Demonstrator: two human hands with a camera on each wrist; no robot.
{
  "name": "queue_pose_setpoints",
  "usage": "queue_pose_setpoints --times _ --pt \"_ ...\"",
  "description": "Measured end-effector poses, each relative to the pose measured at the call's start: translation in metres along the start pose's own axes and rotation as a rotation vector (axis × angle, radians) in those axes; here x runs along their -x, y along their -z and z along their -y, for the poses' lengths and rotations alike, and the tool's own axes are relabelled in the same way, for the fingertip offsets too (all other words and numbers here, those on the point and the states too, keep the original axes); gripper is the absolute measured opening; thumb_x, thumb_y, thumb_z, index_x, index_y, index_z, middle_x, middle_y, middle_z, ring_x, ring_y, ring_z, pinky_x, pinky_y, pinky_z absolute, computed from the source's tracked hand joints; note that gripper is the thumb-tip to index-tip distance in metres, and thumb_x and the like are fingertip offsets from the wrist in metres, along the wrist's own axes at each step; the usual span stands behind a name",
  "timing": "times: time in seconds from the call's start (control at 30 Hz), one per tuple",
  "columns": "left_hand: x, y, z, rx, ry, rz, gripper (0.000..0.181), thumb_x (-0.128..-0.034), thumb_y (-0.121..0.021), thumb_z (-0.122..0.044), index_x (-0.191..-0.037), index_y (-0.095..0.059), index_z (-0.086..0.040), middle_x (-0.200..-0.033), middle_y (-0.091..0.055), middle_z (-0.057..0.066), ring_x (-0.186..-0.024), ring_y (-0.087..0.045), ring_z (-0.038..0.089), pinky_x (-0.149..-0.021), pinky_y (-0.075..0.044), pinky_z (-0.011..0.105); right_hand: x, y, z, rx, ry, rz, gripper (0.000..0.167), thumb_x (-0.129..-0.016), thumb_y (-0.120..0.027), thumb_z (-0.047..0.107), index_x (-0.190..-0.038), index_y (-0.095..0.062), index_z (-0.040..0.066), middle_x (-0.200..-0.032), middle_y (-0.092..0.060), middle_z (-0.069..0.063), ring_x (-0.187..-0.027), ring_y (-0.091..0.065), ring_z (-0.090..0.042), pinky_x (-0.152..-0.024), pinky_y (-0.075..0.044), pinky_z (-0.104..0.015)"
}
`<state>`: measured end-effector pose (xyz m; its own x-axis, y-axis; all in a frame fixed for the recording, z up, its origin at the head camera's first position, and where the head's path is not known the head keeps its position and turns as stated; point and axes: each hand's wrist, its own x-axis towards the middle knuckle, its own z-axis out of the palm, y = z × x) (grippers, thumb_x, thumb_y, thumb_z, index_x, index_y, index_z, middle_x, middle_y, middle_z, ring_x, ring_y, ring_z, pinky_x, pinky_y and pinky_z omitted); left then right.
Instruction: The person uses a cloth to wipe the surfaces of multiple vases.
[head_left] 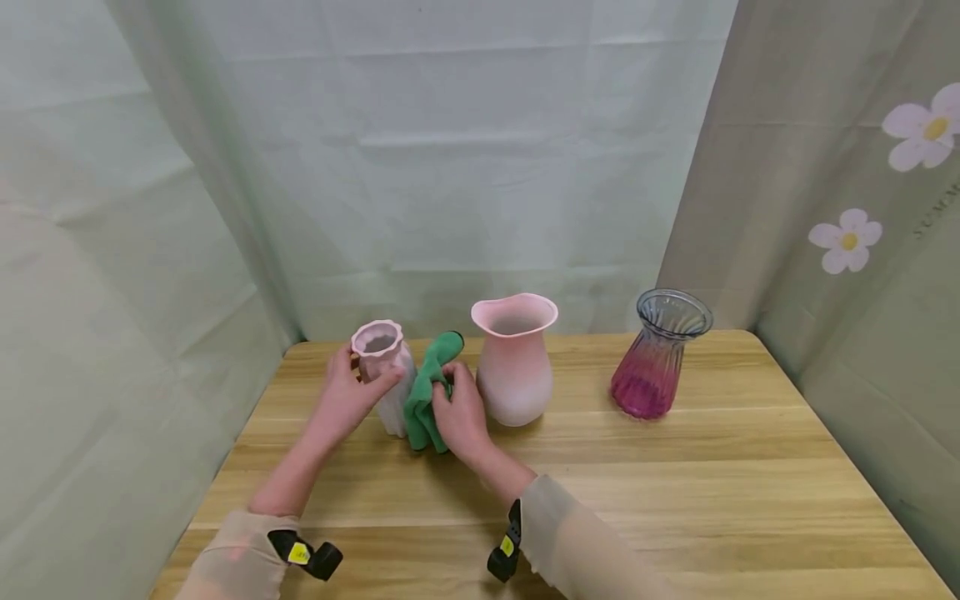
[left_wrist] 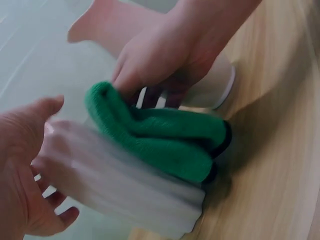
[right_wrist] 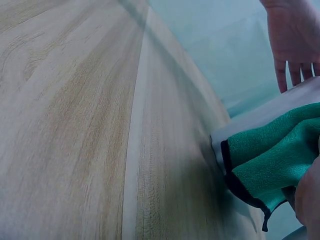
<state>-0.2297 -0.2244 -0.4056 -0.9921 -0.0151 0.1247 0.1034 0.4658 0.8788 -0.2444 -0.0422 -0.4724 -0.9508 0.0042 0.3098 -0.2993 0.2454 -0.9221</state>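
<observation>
A small ribbed vase (head_left: 392, 408), pale pink and white with a scalloped rim, stands at the left of the table. My left hand (head_left: 347, 398) holds it near the neck, thumb on the near side and fingers round the far side. In the left wrist view the vase's ribbed body (left_wrist: 120, 185) leads down to the wood. My right hand (head_left: 461, 412) grips a green cloth (head_left: 426, 400) with dark edging, bunched in the fingers. Along the vase's right side lies the cloth (left_wrist: 165, 142), touching its surface. Part of the right hand's grip is hidden by the cloth.
Close to the right hand stands a larger pink-and-white vase (head_left: 516, 375) with a flared, wavy rim. Further right is a glass vase (head_left: 660, 358), purple-pink below and grey-blue above. The wooden table (head_left: 720, 500) backs onto a pale curtain (head_left: 480, 167).
</observation>
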Motion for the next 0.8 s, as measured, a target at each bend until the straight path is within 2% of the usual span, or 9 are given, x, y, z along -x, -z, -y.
queue_pose_setpoints --times 0.13,0.3,0.6,0.8 --pt "0.001 -0.01 -0.006 -0.046 0.022 -0.122 0.099 -0.087 -0.081 -0.044 -0.151 -0.023 0.003 -0.143 -0.028 0.025 -0.126 -0.038 0.036 -0.097 -0.047 0.045 0.0 0.0 0.0 0.0 0.008 0.008 0.009 -0.102 -0.057 0.01 -0.111 -0.059 0.01 -0.111 -0.062 -0.003 -0.106 -0.058 -0.017 -0.095 -0.05 -0.037" --pt "0.0 -0.013 -0.004 -0.091 -0.016 -0.195 0.09 -0.0862 -0.083 -0.04 -0.144 -0.029 0.004 -0.135 -0.033 0.023 -0.118 -0.042 0.033 -0.088 -0.047 0.038 0.0 -0.001 -0.001 -0.002 0.008 0.023 0.01 -0.102 -0.058 0.01 -0.111 -0.059 0.011 -0.111 -0.061 -0.002 -0.107 -0.058 -0.016 -0.096 -0.05 -0.036" --pt "0.0 -0.012 -0.005 -0.11 -0.017 -0.193 0.092 -0.0864 -0.083 -0.043 -0.145 -0.032 0.006 -0.134 -0.036 0.023 -0.116 -0.045 0.033 -0.088 -0.048 0.04 0.0 0.0 0.0 0.0 0.004 0.027 0.011 -0.101 -0.057 0.012 -0.112 -0.059 0.01 -0.112 -0.061 -0.002 -0.107 -0.058 -0.016 -0.096 -0.049 -0.036" --pt "-0.001 -0.005 -0.003 -0.085 -0.035 -0.15 0.094 -0.0863 -0.083 -0.043 -0.148 -0.033 0.008 -0.138 -0.038 0.025 -0.12 -0.045 0.037 -0.093 -0.048 0.045 -0.001 0.001 0.0 0.0 -0.001 0.035 0.011 -0.102 -0.056 0.012 -0.113 -0.059 0.01 -0.113 -0.061 -0.003 -0.108 -0.058 -0.017 -0.096 -0.049 -0.036"
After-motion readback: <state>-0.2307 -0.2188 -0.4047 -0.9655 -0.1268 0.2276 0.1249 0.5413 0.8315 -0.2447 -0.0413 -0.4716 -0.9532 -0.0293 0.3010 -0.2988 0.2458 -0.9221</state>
